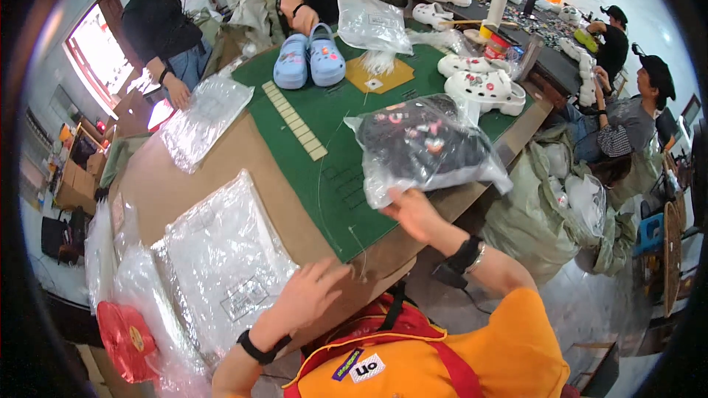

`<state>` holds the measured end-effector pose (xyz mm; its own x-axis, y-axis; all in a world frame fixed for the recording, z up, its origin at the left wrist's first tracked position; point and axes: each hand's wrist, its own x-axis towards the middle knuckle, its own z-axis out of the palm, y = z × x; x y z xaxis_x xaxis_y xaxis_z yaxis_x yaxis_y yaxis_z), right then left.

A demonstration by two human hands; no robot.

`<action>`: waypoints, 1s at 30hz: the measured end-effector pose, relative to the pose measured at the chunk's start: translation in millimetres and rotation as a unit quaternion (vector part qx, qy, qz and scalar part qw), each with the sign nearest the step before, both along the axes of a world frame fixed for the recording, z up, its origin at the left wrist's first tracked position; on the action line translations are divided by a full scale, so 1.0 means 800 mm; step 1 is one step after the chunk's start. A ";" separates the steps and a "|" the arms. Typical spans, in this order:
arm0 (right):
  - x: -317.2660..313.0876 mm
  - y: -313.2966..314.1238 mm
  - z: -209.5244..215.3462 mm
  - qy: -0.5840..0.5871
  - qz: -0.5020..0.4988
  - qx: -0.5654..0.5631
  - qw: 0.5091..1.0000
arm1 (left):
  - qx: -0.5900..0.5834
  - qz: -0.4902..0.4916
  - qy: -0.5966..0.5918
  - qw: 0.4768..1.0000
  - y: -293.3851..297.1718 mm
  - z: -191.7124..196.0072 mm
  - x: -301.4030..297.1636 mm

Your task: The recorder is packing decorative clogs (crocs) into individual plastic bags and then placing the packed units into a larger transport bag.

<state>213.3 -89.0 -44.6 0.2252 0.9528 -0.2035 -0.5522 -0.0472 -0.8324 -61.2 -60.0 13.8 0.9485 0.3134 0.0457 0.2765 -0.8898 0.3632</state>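
Orange shirt (494,350), right grip (414,215) pinching filled bag (424,146), left grip (306,296) outspread

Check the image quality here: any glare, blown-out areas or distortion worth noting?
Head view: glare streaks the filled clear bag in the right hand and the flat clear plastic by the left hand; head view: the far-left opening is nearly blown out; head view: fisheye distortion curves everything toward a black rim.

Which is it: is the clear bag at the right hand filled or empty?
Filled: the clear bag bulges around dark contents with colourful decorations, which show through it. The right hand holds its near corner.
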 end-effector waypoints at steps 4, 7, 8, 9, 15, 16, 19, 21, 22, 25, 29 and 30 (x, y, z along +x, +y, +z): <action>-0.070 -0.023 0.025 -0.138 0.307 -0.016 0.942 | -0.171 0.085 -0.101 0.976 0.016 0.008 0.025; -0.059 -0.041 0.073 -0.271 0.347 0.032 0.897 | -0.235 0.118 -0.123 0.957 0.022 0.010 0.036; -0.047 -0.044 0.082 -0.386 0.295 0.127 0.865 | -0.237 0.121 -0.122 0.956 0.022 0.007 0.038; -0.029 -0.044 0.103 -0.445 0.242 0.110 0.855 | -0.260 0.155 -0.121 0.945 0.023 0.000 0.037; 0.122 -0.080 0.055 -0.777 -0.220 0.003 0.590 | -0.360 0.185 -0.194 0.894 0.045 -0.041 0.063; 0.147 -0.086 0.017 -0.664 -0.266 -0.057 0.696 | -0.379 0.188 -0.197 0.884 0.048 -0.048 0.071; 0.163 -0.094 0.002 -0.321 -0.204 -0.106 0.919 | -0.375 0.194 -0.286 0.860 0.063 -0.071 0.092; 0.171 -0.096 -0.002 -0.007 -0.043 -0.071 0.997 | -0.434 0.231 -0.234 0.839 0.068 -0.061 0.103; 0.177 -0.095 -0.013 -0.006 -0.042 -0.071 0.997 | -0.490 0.262 -0.178 0.812 0.068 -0.055 0.109; 0.186 -0.088 -0.026 0.074 -0.031 -0.066 0.995 | -0.496 0.262 -0.173 0.809 0.065 -0.063 0.121; 0.177 -0.089 -0.016 -0.001 -0.062 0.002 0.998 | -0.539 0.305 -0.217 0.754 0.061 -0.052 0.122; 0.174 -0.088 -0.010 0.001 -0.092 0.006 0.996 | -0.561 0.349 -0.221 0.717 0.067 -0.052 0.124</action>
<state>352.7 -159.6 -52.4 0.3968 0.8975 -0.1923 -0.5517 0.0657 -0.8315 37.7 -6.1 -28.2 0.5124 0.7799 -0.3593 0.1506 0.3304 0.9318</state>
